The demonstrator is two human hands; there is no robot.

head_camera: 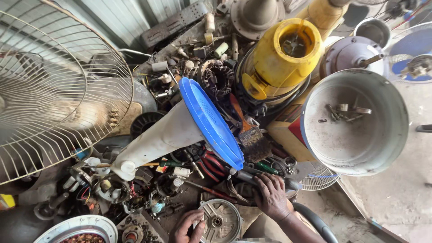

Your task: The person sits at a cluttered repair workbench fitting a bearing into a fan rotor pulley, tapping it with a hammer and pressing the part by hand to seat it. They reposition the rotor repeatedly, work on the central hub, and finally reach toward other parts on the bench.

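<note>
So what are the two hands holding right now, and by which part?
The right hand grips a dark-handled tool around its handle. The left hand holds a round grey metal motor cover by its left rim.

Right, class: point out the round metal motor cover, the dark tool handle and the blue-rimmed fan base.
Round metal motor cover (221, 221), head view: on its ribbed face.
Dark tool handle (246, 176), head view: on the shaft left of the right hand.
Blue-rimmed fan base (210, 121), head view: on the blue underside.

We reach our right hand (271, 196) forward, palm down, fingers (264, 182) curled in a grip, forearm angled back to the lower right. Our left hand (189, 226) sits lower, fingers bent.
</note>
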